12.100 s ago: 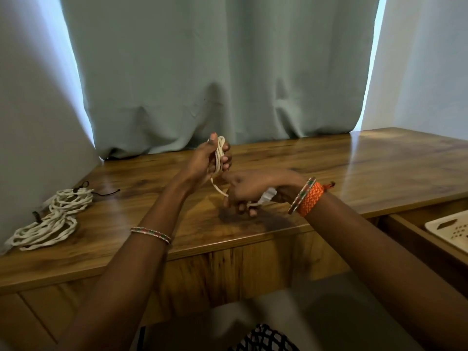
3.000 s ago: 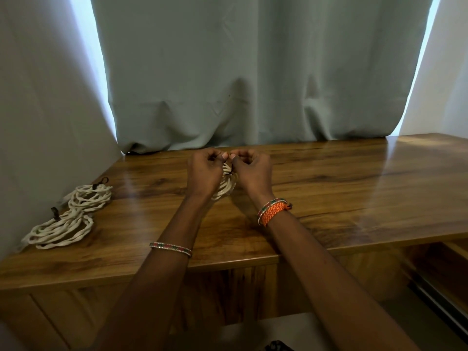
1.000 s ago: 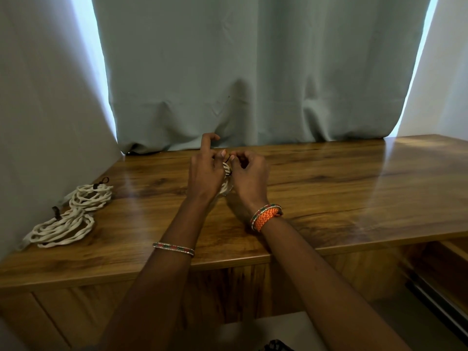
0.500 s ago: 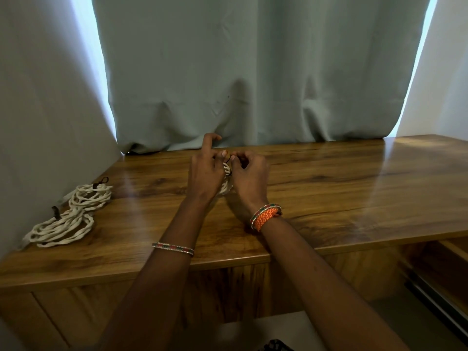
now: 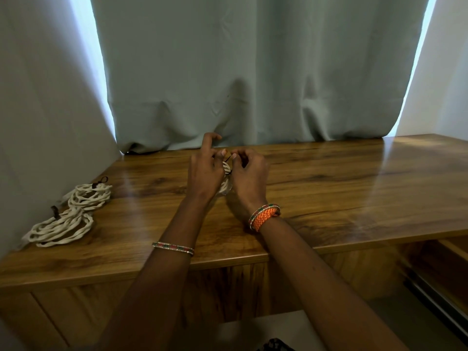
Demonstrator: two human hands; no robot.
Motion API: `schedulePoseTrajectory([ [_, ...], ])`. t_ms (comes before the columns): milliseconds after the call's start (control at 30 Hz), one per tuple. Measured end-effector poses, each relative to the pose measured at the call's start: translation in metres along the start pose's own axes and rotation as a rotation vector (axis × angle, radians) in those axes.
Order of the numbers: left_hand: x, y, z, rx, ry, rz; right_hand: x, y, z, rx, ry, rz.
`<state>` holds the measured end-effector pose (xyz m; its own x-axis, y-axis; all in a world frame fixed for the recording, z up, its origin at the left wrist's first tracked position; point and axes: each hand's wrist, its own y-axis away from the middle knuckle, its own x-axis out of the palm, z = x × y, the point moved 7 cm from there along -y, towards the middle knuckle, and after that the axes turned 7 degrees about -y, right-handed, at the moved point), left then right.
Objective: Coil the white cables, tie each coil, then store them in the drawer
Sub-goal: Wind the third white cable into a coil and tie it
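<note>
Head view: cable coil mostly hidden between both hands' fingers.

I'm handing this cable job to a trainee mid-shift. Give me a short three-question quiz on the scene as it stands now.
1. True or false: the two tied coils lie in the drawer.
2. Multiple choice: the coil being worked on is (a) flat on the desk beside the hands, (b) held between the left hand and right hand, (c) hanging off the desk edge.
3. Fill in: a thin dark ___ runs between the fingertips of both hands.

Key
1. False: they lie on the desk's left end.
2. b
3. tie
</note>
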<state>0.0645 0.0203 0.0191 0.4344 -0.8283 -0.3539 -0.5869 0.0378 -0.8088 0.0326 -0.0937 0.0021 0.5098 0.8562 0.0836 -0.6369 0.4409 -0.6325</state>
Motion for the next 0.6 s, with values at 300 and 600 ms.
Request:
schedulePoseTrajectory([
  [300,0.0014,0.0005,0.0009,0.01,-0.011,0.017,0.0034,-0.0012,0.0022,-0.08,0.066,0.051],
  [600,0.0007,0.0012,0.0027,-0.016,-0.016,0.018,0.0057,0.0001,-0.0035,-0.025,0.039,0.114],
])
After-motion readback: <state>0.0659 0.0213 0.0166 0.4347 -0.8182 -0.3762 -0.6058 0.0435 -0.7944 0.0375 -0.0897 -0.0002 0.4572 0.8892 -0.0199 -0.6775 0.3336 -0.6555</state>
